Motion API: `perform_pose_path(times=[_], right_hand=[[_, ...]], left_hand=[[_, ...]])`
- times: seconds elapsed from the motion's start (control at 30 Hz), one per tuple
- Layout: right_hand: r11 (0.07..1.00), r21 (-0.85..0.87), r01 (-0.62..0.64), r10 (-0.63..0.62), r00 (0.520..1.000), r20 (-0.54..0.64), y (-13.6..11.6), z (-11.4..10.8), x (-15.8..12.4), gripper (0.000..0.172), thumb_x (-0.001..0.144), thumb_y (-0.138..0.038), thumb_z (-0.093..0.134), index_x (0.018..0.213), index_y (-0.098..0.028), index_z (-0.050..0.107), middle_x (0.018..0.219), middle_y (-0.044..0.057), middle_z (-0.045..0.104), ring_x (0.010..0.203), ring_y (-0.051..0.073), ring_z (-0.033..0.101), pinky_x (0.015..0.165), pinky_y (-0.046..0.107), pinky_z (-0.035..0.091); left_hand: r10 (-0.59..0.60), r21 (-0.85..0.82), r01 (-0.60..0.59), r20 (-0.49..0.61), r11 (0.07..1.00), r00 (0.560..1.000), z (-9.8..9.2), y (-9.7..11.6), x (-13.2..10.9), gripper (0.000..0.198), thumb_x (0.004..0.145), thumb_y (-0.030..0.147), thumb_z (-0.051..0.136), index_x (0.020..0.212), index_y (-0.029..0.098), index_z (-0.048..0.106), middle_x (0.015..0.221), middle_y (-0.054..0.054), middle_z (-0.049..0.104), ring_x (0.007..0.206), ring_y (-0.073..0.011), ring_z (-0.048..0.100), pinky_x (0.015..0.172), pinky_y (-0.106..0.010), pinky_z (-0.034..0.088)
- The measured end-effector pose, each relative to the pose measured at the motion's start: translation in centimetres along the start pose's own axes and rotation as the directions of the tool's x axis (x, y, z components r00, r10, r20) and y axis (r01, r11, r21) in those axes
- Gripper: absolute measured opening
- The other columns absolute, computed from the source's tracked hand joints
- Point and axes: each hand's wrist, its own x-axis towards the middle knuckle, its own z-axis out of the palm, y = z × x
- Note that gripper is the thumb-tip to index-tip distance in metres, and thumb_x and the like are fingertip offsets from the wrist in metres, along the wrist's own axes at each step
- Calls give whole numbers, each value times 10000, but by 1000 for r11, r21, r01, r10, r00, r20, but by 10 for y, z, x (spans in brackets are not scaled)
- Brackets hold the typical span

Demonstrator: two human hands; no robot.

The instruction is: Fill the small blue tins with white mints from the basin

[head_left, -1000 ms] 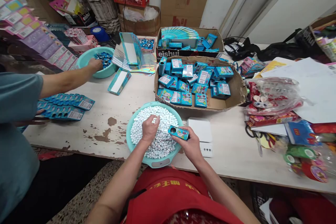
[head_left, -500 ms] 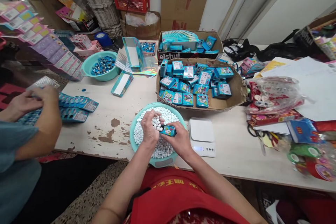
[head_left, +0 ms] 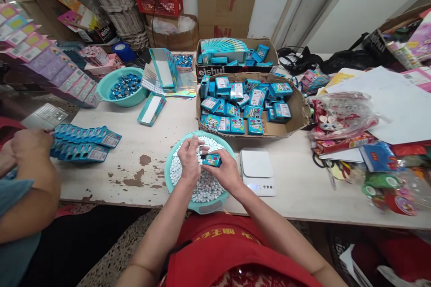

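My right hand (head_left: pixel 227 169) grips a small blue candy box (head_left: pixel 211 160), its open end turned toward my left hand. Curled around some small white candies, my left hand (head_left: pixel 189 159) is at the box's opening. Both hands are over a mint-green basin (head_left: pixel 168 178) filled with white candies (head_left: pixel 208 188). To the right of the basin a white digital scale (head_left: pixel 257 163) lies on the table. Behind it, a cut-down cardboard box (head_left: pixel 286 131) holds many blue candy boxes (head_left: pixel 255 126).
At the left, a co-worker's hands (head_left: pixel 28 145) work beside rows of blue boxes (head_left: pixel 84 143). A green bowl of blue caps (head_left: pixel 126 86) stands behind. Another carton (head_left: pixel 232 70) is at the back; plastic packages (head_left: pixel 346 116) and papers (head_left: pixel 397 103) crowd the right.
My left hand's fingers have shifted at the box opening, and fewer white candies show in it. The co-worker's hands have moved left and nearer. The whole view has shifted slightly.
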Motion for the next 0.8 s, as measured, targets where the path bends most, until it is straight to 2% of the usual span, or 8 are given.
perform_pose_path(times=[0.17,0.3,0.4,0.57,0.7,0.8], right_hand=[[998,-52,43,-41,999,34,-3,-1,1,295,657,-222,783,879,-212,589,889,24,616,875,221,568,756,333,432],[1000,-20,7,-7,1000,15,-4,-3,1,285,667,-245,776,880,-219,589,892,18,621,877,217,572,759,331,435],[1000,19,-15,16,999,-28,-2,-3,0,283,673,-255,776,881,-214,589,899,18,615,887,217,572,766,330,438],[997,81,13,-11,1000,-26,-2,-3,0,301,662,-240,785,891,-216,592,893,16,611,877,212,575,763,329,442],[990,140,27,-22,999,-42,-4,-4,-1,286,666,-237,783,870,-215,584,890,14,599,885,210,570,779,330,441],[983,182,30,-20,998,-60,-6,-4,-2,295,665,-232,786,881,-212,586,892,11,594,886,203,567,787,327,439]], left_hand=[[83,24,-83,19,996,996,3,-1,7,407,737,491,668,562,165,498,486,38,484,441,-89,502,429,-200,392],[12,8,-13,66,1000,998,5,-1,8,467,743,553,634,524,176,465,447,38,433,405,-98,477,398,-217,357],[21,4,-21,52,1000,998,6,1,5,472,737,573,634,540,170,486,480,24,468,457,-107,514,445,-221,404],[35,-23,-34,47,999,998,8,7,2,407,762,519,638,607,167,504,492,38,475,472,-113,539,474,-223,427],[89,22,-90,43,996,995,10,10,-1,335,786,474,627,695,164,541,474,45,501,485,-125,570,542,-240,472],[125,50,-127,45,991,991,10,13,-5,295,793,448,623,756,164,549,502,35,551,484,-127,573,532,-238,472]])
